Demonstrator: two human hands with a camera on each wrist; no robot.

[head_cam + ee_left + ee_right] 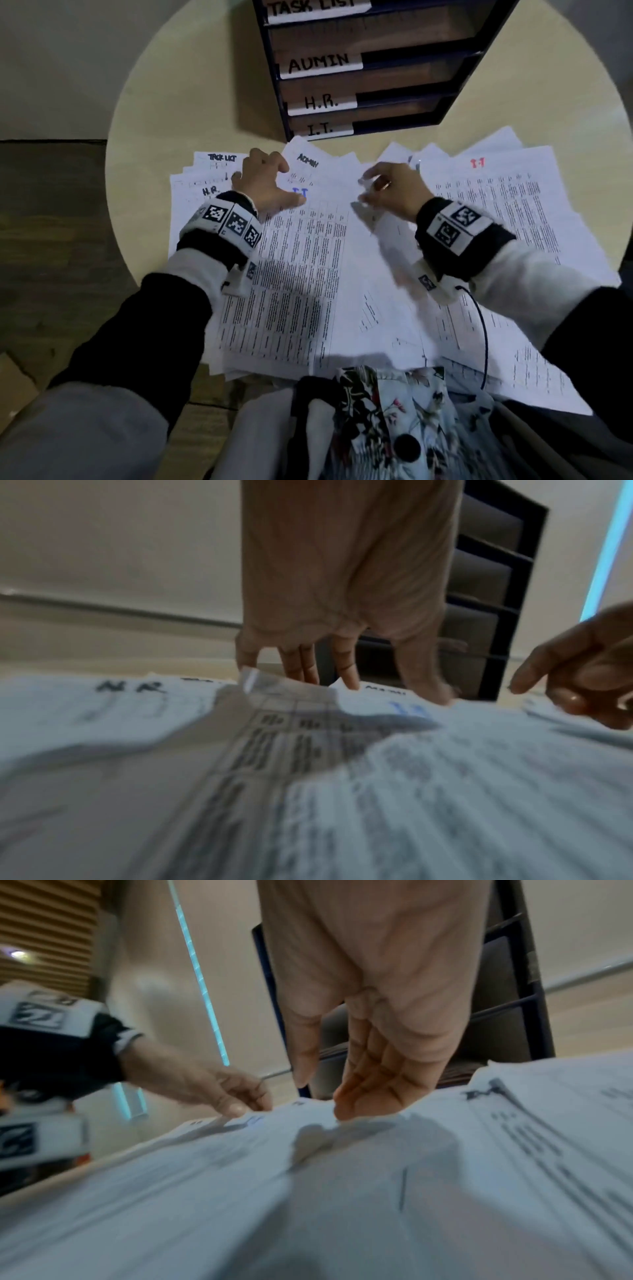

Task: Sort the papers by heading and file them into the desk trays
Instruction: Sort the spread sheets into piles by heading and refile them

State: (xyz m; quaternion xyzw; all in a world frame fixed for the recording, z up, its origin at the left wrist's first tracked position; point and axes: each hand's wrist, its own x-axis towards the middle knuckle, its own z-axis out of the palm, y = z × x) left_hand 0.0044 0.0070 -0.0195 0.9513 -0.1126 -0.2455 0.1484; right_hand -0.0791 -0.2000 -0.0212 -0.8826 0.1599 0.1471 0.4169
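Note:
Printed papers lie fanned over the round table (205, 102). Their handwritten headings read TASK LIST (222, 157), H.R. (209, 190), ADMIN (308, 160), a blue I.T. (303, 192) and a red I.T. (478, 163). My left hand (269, 180) is spread on the pile, thumb beside the blue I.T. heading (407, 710), fingertips (349, 680) touching the sheets near the H.R. sheet (130, 688). My right hand (390, 188) rests straight fingers (363, 1096) on a sheet in the middle and holds nothing. The dark tray unit (376, 68) stands behind, labelled TASK LIST, ADMIN, H.R., I.T.
Papers reach the table's front and right edges. A black cable (484, 335) hangs from my right wrist over the sheets. My lap with floral cloth (394, 411) is at the near edge. Wooden floor and a cardboard piece (13, 387) lie to the left.

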